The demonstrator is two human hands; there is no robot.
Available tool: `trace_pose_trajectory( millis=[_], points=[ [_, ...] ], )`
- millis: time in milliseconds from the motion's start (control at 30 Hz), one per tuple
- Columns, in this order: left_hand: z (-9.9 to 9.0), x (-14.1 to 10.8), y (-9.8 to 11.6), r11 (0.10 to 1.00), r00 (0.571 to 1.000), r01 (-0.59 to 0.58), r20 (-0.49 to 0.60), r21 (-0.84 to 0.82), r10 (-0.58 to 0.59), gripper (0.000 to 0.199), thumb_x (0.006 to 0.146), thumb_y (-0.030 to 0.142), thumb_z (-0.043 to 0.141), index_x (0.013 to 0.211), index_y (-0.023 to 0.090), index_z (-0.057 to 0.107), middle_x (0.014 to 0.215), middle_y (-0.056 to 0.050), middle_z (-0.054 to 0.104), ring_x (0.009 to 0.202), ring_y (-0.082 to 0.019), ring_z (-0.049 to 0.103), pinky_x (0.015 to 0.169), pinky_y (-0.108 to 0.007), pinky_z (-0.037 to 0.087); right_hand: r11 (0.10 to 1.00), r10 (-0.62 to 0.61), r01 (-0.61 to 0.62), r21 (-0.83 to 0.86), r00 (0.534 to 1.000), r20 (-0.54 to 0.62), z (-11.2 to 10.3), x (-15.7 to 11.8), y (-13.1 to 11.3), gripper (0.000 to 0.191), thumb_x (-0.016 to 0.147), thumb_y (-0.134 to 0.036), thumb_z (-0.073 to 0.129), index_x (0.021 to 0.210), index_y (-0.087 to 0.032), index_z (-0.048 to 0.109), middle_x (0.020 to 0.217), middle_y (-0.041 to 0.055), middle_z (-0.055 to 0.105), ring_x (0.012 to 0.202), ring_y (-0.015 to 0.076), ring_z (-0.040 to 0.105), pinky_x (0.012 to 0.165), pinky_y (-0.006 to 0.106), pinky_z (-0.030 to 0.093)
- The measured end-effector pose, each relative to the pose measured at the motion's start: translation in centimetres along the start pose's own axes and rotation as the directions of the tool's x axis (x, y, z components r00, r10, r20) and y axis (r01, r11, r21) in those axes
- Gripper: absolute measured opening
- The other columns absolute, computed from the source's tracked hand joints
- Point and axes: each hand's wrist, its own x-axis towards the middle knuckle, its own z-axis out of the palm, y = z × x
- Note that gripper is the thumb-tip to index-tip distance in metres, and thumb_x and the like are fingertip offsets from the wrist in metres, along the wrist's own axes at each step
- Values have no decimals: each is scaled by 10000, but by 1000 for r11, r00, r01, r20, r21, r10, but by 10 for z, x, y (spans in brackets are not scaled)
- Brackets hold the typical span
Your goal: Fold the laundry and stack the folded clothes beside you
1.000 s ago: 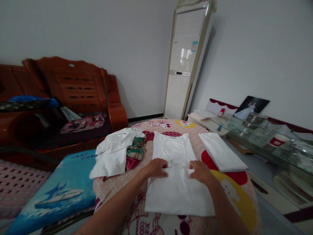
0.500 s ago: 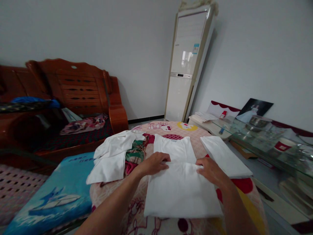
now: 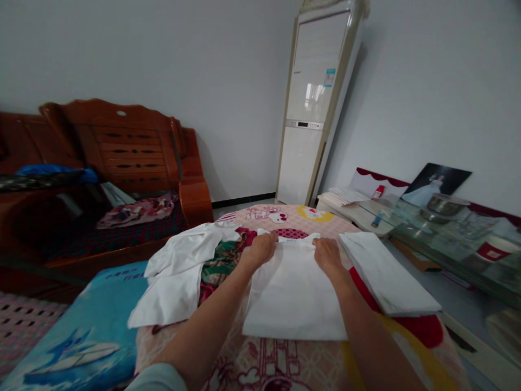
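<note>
A white shirt (image 3: 296, 293) lies folded on the round table's patterned cloth (image 3: 260, 358), its folded edge up near the collar. My left hand (image 3: 264, 248) is closed on the left end of that upper edge, and my right hand (image 3: 326, 254) pinches the right end. To the right rests a folded white garment (image 3: 386, 274). Left of the shirt, a loosely spread white garment (image 3: 179, 271) lies partly over green and red patterned fabric (image 3: 222, 262).
A blue cushion or package (image 3: 89, 326) sits left of the table, with a wooden sofa (image 3: 130, 157) behind. Beyond the table stands a tall white air conditioner (image 3: 303, 163). A glass-topped cabinet (image 3: 431, 244) with bowls and papers is at the right.
Both hands have moved away from me toward the collar, carrying the folded edge of the shirt with them. The shirt's near edge has also moved farther away. The view has shifted slightly.
</note>
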Motion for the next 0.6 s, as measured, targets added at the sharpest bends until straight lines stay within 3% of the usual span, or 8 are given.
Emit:
trace_pose_trajectory(
  millis=[167,333,467,600],
  points=[
    [4,24,-4,999,999,-8,-44,40,9,260,883,161,501,1118,124,604,1049,-180,667,1015,-300,635,879,-408,470,1000,4,-4,-4,1000,-27,9,21,2,325,839,-37,418,992,-113,695,968,169,706,961,252,631,851,351,386],
    [24,33,-8,998,997,22,-69,57,-18,274,877,105,478,1128,123,584,1108,-167,645,1098,-279,599,1003,-461,403,1000,9,-8,10,999,-46,23,27,1,341,866,-62,408,1076,-113,673,1033,169,686,1012,254,603,915,365,382],
    [43,6,-3,999,984,-22,-180,-23,17,450,853,132,538,1300,125,492,1396,-169,485,1321,-266,422,1126,-440,293,997,24,-16,80,994,-104,42,-1,1,367,877,-98,417,1150,-147,656,1190,156,639,1118,255,564,975,361,389],
    [60,-35,7,961,977,-209,-76,-181,198,476,911,250,474,1378,165,441,1457,-118,448,1353,-196,401,1116,-339,339,987,-17,37,157,992,-128,64,-46,-1,396,904,-153,389,1228,-139,618,1240,140,629,1192,236,538,1027,344,386]
  ],
)
